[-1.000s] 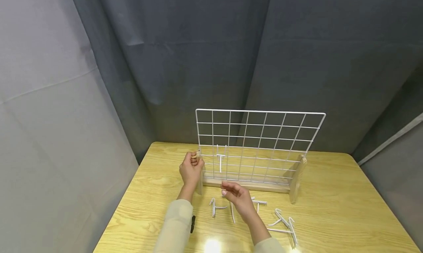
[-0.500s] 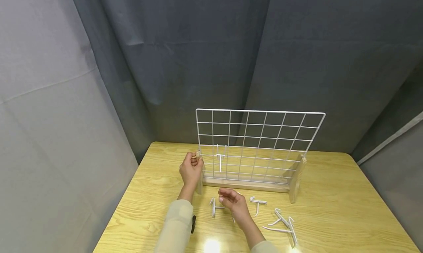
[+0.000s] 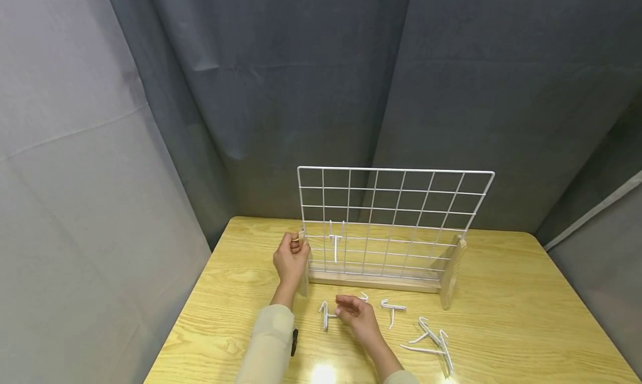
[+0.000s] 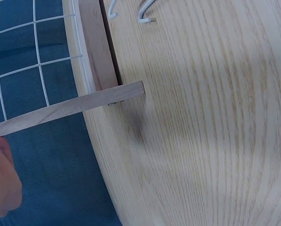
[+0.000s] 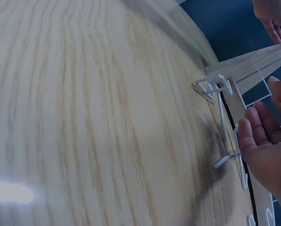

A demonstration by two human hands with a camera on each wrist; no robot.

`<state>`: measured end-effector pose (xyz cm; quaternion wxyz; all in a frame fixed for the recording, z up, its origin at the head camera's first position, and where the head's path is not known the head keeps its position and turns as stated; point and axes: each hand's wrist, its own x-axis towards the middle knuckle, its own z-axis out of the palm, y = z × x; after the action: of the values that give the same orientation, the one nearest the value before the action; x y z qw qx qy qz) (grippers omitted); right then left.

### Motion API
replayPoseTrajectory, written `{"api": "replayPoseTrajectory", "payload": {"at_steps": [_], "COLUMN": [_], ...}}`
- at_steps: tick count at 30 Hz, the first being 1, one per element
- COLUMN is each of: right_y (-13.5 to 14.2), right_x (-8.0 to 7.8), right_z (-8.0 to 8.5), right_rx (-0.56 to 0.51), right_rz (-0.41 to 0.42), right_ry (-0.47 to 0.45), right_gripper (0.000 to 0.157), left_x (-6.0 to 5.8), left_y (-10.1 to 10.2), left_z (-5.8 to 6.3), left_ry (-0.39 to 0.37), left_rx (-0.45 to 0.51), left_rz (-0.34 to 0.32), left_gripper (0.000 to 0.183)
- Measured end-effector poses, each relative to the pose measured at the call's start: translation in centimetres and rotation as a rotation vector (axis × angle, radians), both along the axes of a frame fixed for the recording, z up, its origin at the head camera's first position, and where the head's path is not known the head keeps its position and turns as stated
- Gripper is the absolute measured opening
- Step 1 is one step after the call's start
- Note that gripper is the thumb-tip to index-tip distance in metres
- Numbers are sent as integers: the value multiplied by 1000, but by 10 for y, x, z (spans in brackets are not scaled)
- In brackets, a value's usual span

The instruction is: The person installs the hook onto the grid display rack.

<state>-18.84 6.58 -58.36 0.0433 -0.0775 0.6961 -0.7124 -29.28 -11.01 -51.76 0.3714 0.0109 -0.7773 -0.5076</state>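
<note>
My left hand (image 3: pixel 292 258) grips the upper end of the left wooden side post (image 3: pixel 303 281) of a stand that carries a white wire grid panel (image 3: pixel 396 208). In the left wrist view, that hand's fingers (image 4: pixel 4 148) lie against the post's edge. My right hand (image 3: pixel 358 317) is over the table in front of the stand, fingers loosely bent and nothing held. Just left of its fingertips is a white wire hook (image 3: pixel 325 316). Another hook (image 3: pixel 363 298) is partly hidden behind the hand. One white hook (image 3: pixel 335 247) hangs on the grid's lower left.
On the wooden table (image 3: pixel 220 317), a hook (image 3: pixel 393 310) lies right of my right hand. Two more, overlapping hooks (image 3: pixel 431 342) lie nearer the front right. The right side post (image 3: pixel 452 272) stands at the base's other end. Grey curtains (image 3: pixel 281 94) surround the table.
My right hand has moved away from the grid, down towards the hook at its left. A hook at its right now shows uncovered. My left hand stays on the post.
</note>
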Motion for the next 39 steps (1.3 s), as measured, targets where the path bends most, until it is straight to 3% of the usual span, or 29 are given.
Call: {"api": "replayPoseTrajectory", "payload": {"at_steps": [9, 16, 26, 39], "right_y": [5, 7, 9, 0], "right_x": [-6, -10, -12, -15], "right_z": [-11, -17, -17, -20], "right_rx": [198, 403, 563, 824], "right_rz": [-44, -35, 49, 47], "right_ry": [76, 176, 295, 419], "right_gripper": [33, 30, 23, 14], "left_x": [-1, -1, -1, -2], "left_y": [-1, -1, -3, -4], "left_z": [-2, -2, -3, -4], "left_ry": [-17, 3, 9, -13], "left_rx": [12, 11, 20, 7], "left_rz": [-7, -16, -38, -40], "left_gripper": [20, 19, 19, 18]}}
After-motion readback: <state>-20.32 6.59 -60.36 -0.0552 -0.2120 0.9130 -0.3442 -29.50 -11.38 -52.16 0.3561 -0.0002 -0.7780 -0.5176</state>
